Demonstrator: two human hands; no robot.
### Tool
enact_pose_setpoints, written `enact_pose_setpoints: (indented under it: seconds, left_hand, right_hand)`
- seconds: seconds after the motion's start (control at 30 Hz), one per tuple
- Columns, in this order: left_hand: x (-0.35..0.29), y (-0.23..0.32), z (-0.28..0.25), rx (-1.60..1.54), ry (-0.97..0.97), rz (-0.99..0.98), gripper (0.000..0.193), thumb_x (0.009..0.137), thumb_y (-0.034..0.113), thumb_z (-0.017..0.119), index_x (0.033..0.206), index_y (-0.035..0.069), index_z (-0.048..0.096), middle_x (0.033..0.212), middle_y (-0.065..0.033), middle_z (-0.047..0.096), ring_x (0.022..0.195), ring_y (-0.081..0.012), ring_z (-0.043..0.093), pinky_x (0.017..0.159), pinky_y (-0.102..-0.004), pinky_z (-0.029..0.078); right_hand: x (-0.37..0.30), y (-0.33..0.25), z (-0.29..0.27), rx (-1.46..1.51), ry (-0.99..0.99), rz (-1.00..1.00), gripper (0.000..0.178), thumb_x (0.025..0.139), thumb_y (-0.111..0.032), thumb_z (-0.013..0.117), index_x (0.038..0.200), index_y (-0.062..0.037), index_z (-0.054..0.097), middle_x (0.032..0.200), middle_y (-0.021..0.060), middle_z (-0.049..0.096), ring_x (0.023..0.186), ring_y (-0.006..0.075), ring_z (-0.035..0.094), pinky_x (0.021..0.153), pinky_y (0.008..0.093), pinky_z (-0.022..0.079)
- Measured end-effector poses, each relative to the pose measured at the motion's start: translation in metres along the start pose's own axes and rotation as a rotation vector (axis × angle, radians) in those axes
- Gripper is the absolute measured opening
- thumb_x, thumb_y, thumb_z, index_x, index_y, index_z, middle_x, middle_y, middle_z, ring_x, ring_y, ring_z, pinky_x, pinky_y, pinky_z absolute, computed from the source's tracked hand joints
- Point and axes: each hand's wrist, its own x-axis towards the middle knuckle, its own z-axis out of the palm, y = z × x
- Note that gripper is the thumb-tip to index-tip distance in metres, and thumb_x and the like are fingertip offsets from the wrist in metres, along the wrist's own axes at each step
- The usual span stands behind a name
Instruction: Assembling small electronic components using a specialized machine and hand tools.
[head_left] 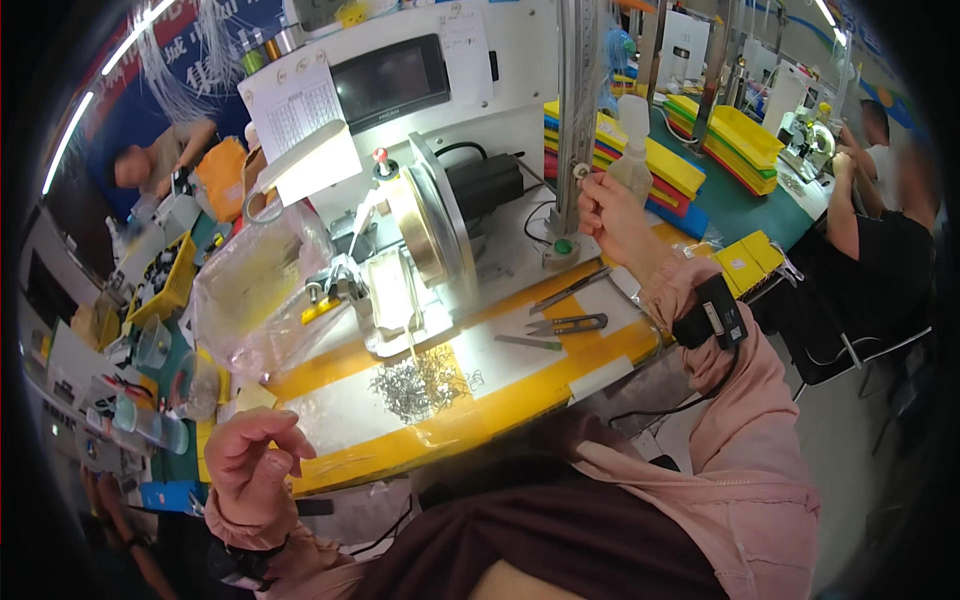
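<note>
My right hand [618, 222] is raised beside an upright metal post [567, 120], its fingers pinched at a small round metal knob [581, 171] on the post. Lower left, my left hand [258, 458] hovers at the table's front edge, fingers loosely curled and thumb apart, with nothing visible in it. Between the hands stands a lit machine with a round metal drum [418, 228] and a pale tray [390, 290] in front. Just below that tray lies a pile of small dark metal pieces [415, 388].
Black-handled thread snips [568, 324], tweezers [570, 291] and a flat strip [527, 342] lie on the yellow-taped table [480, 415]. A clear plastic bag [255, 290] sits left of the machine. Behind my right hand stand a bottle [631, 160] and stacked coloured trays [665, 165]. Other people work nearby.
</note>
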Motion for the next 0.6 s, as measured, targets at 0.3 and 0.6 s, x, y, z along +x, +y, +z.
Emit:
enact_pose_setpoints:
  seconds: [0.3, 0.6]
  left_hand:
    - [0.028, -0.015, 0.022, 0.08, -0.267, -0.12, 0.027, 0.076, -0.001, 0.053, 0.104, -0.002, 0.054, 0.074, -0.007, 0.059, 0.067, -0.0106, 0.055, 0.063, -0.0216, 0.043]
    - [0.034, -0.028, 0.022, 0.123, -0.281, -0.122, 0.027, 0.076, -0.003, 0.056, 0.103, -0.001, 0.054, 0.072, -0.0052, 0.058, 0.066, -0.0095, 0.053, 0.062, -0.0215, 0.043]
  right_hand:
    - [0.0, 0.012, 0.016, -0.073, 0.13, -0.118, 0.008, 0.086, -0.015, 0.048, 0.083, -0.0126, 0.041, 0.057, -0.0037, 0.036, 0.043, 0.0064, 0.03, 0.041, 0.0228, 0.026]
    - [-0.007, 0.01, 0.018, -0.102, 0.136, -0.098, 0.01, 0.086, -0.016, 0.049, 0.082, -0.0126, 0.041, 0.056, -0.004, 0.034, 0.043, 0.0064, 0.029, 0.039, 0.0214, 0.024]
